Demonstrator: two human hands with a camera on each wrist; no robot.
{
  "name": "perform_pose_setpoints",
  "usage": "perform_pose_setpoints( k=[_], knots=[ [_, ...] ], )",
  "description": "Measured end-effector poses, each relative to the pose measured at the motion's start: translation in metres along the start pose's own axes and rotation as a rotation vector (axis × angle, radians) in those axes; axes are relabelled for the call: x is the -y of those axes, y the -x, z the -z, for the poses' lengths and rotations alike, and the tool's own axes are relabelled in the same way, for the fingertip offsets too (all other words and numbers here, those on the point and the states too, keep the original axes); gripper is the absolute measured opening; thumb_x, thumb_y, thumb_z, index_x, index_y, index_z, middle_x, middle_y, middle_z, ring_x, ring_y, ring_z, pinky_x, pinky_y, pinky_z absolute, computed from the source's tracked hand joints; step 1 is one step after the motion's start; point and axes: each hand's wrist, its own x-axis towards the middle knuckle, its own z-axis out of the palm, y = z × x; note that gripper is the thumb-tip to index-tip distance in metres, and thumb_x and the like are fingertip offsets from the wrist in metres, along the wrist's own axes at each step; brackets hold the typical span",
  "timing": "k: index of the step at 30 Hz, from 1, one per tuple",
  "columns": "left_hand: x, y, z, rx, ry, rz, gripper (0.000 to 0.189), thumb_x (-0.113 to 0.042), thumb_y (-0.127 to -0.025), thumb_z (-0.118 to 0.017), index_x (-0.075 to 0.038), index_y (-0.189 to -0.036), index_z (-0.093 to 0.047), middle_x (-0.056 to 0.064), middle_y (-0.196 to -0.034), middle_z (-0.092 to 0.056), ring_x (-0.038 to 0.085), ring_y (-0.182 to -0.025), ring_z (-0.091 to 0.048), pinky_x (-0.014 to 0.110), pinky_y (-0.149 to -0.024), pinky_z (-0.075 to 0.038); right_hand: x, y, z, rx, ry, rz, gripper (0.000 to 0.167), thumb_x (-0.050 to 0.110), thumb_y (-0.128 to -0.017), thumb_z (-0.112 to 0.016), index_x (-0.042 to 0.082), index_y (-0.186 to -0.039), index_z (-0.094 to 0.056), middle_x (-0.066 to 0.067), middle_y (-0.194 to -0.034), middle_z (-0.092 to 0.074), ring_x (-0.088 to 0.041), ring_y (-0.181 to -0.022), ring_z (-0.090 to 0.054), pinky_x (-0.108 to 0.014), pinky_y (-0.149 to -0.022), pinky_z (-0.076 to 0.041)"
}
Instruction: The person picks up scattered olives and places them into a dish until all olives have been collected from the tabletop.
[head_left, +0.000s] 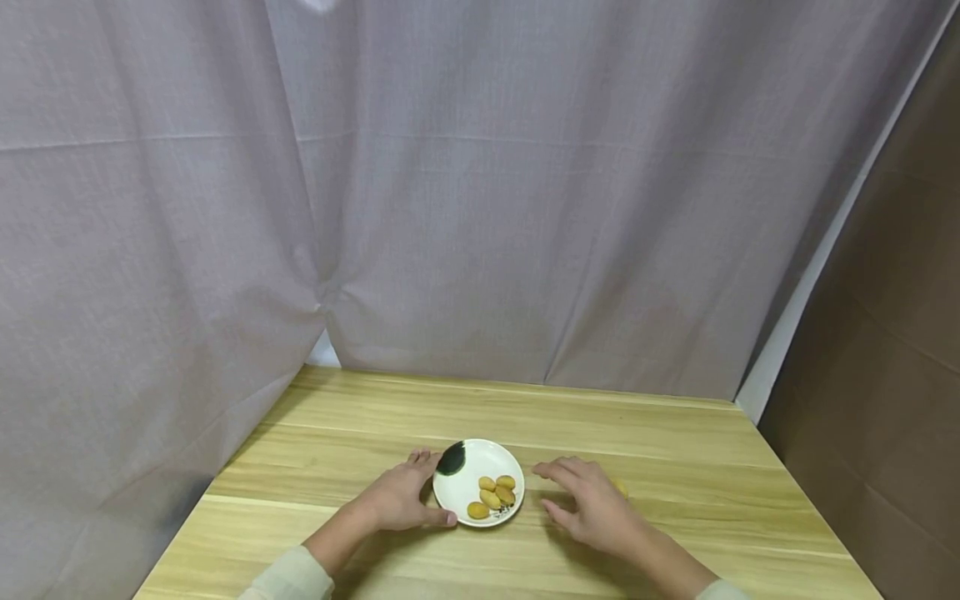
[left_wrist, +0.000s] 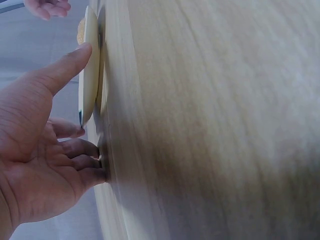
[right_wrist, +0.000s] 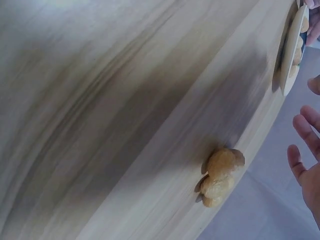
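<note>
A small white plate (head_left: 467,471) with a dark green patch lies on the table, bearing several small, oval, yellow-orange fruits (head_left: 491,499). My left hand (head_left: 401,494) holds the plate at its left side. Its thumb lies on the near rim and its index finger on the far-left edge, as the left wrist view also shows. To the right of the plate, apart from it, my right hand (head_left: 592,504) hovers with loosely bent fingers and nothing between them. More of these fruits (right_wrist: 220,172) rest on the table in the right wrist view; in the head view that hand mostly hides them.
The light wood-grain table (head_left: 675,450) spreads around the plate. A grey curtain (head_left: 480,208) hangs behind it and along the left, and a brown panel (head_left: 877,292) stands on the right.
</note>
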Motion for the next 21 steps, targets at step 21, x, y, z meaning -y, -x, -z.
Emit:
perform_pose_setpoints(
  k=[21],
  knots=[
    [-0.002,0.001,0.001,-0.007,0.005,-0.015,0.111,-0.052,-0.086,-0.093,-0.002,-0.170,-0.039,0.040,-0.170,-0.037,0.058,-0.163,-0.033,0.075,-0.131,-0.032,-0.014,0.017,0.008,0.011,0.025,-0.036,0.053,0.012,-0.081,-0.097,0.015,-0.130,-0.077,0.006,-0.121,-0.080,-0.017,-0.109,-0.076,-0.047,-0.087,-0.067]
  ],
)
